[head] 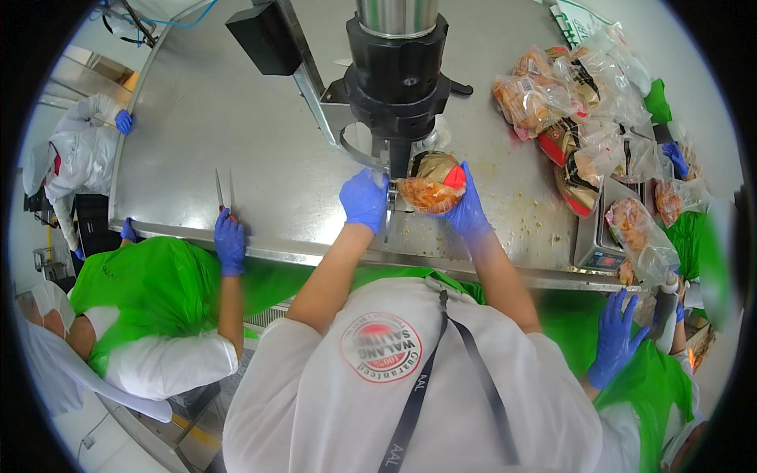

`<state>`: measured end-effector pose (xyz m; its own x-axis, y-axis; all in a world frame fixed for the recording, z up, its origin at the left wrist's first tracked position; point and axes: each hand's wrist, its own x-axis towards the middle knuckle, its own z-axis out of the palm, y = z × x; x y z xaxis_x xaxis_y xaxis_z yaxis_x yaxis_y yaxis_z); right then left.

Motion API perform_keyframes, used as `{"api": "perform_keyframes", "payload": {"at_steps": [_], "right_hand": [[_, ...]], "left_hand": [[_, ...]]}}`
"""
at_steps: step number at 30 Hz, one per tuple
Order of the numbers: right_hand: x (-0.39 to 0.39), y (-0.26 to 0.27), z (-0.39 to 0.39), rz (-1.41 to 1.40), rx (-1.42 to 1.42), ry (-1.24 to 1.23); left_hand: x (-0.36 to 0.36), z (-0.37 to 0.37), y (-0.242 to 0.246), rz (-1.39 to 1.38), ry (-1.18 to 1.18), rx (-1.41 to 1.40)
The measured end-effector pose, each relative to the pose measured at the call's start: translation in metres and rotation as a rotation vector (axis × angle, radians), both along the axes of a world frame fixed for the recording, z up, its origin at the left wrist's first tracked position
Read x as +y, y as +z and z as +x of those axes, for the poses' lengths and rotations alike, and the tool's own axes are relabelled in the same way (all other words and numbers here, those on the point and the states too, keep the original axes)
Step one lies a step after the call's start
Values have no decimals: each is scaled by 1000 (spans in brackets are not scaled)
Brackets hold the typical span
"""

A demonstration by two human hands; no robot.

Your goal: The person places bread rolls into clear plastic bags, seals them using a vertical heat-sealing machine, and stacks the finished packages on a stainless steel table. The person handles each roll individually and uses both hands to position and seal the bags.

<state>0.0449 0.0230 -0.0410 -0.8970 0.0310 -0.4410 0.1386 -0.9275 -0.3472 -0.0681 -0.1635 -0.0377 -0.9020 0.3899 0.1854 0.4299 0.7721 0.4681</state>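
Observation:
A black and steel bag-clipping machine (397, 88) stands over the steel table in front of me. My left hand (364, 201), in a blue glove, is closed at the left side of the machine's lower end, with a bit of clear plastic showing at its top. Just right of the machine, a bagged piece of orange-brown meat (430, 190) with a gold and red label rests against my right hand (467, 204). That gloved hand holds it from the right side. The bag's neck is hidden between the machine and my left hand.
Many bagged meat pieces (532, 112) are heaped at the right, beside a weighing scale (600, 260) with another bag on it. A co-worker's gloved hand (229, 242) holds scissors (220, 192) at the left. Another co-worker's gloved hand (615, 343) is at the lower right.

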Motion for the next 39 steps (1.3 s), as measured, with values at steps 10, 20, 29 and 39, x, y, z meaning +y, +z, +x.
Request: {"api": "perform_keyframes", "payload": {"at_steps": [10,20,29,39], "right_hand": [[-12,-14,14,-51,-55,27],[6,-29,13,-69,97,-73],[7,-21,8,-227,346,167],[250,112,77,2201,-880,-1201]], "left_hand": [[0,1,-12,-32,-172,-123],[-2,1,-32,518,-180,-317],[4,37,64,676,-387,-529],[-36,33,196,339,-330,3]]}}
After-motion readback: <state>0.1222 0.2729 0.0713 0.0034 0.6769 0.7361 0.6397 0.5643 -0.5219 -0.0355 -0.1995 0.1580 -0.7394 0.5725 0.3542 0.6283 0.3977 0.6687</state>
